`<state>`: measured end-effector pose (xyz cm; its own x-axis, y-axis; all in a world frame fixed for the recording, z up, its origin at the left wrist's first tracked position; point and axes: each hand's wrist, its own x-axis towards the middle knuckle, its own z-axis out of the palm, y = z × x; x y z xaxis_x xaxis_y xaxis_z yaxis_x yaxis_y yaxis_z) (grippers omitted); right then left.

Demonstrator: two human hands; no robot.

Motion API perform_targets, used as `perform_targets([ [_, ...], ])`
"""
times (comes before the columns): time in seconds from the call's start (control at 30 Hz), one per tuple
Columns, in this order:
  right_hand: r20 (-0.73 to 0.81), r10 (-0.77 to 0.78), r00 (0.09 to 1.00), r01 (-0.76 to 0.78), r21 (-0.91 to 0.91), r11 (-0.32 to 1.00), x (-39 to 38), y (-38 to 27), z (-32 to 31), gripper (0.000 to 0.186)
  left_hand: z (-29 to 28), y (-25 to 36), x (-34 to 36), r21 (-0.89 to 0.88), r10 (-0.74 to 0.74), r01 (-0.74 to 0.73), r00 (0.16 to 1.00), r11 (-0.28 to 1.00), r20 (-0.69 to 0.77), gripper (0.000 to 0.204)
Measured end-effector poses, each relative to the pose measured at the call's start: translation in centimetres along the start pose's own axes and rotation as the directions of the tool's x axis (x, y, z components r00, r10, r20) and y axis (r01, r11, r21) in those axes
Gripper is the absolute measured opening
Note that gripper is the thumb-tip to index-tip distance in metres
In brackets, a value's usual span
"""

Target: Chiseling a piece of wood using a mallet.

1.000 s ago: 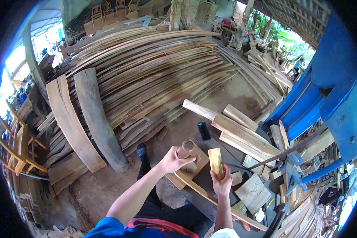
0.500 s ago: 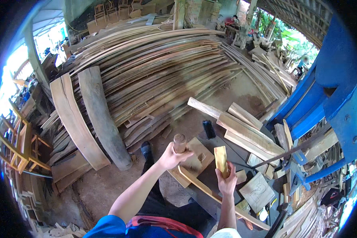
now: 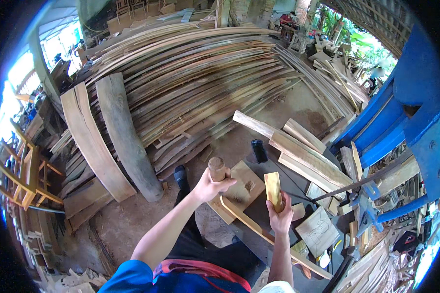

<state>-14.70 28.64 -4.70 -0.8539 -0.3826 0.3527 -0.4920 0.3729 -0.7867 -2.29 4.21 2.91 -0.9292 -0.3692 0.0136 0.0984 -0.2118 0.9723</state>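
Note:
My left hand (image 3: 213, 187) is closed around a round wooden piece (image 3: 216, 165) whose rounded end points up; its lower part is hidden by my fingers. To the right, my right hand (image 3: 280, 218) grips a short, pale yellow wood block (image 3: 273, 187) that stands upright above my fingers. Both pieces are held apart, over a dark work table (image 3: 259, 215). A square wood board (image 3: 239, 195) with a dark hollow lies just beyond my left hand. Between my hands and my body runs a long wooden strip (image 3: 253, 225) along the table edge.
A large blue machine (image 3: 401, 107) stands at the right, a thin dark blade (image 3: 366, 181) reaching over the table. Rough wood pieces (image 3: 305, 154) and a board with a drawn outline (image 3: 318, 231) lie there. Stacked planks (image 3: 190, 88) fill the far floor; a wooden chair (image 3: 30, 171) stands left.
The view has tilted slightly, so the planks appear higher. Both hands keep their grip on the same wood pieces, with little movement between them.

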Motion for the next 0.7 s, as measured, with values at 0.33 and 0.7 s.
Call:
perform_targets([
  [0.33,-0.006,0.026,1.0,-0.026,0.045,0.999,-0.6,0.9,0.1,0.053,0.3,0.1,0.2,0.011,0.017,-0.017,0.999,1.0,0.028,0.025],
  [0.7,-0.004,0.015,1.0,-0.015,0.026,1.0,-0.7,0.5,-0.3,0.052,0.6,-0.2,0.2,0.064,0.047,-0.05,0.998,0.997,0.045,0.02],
])
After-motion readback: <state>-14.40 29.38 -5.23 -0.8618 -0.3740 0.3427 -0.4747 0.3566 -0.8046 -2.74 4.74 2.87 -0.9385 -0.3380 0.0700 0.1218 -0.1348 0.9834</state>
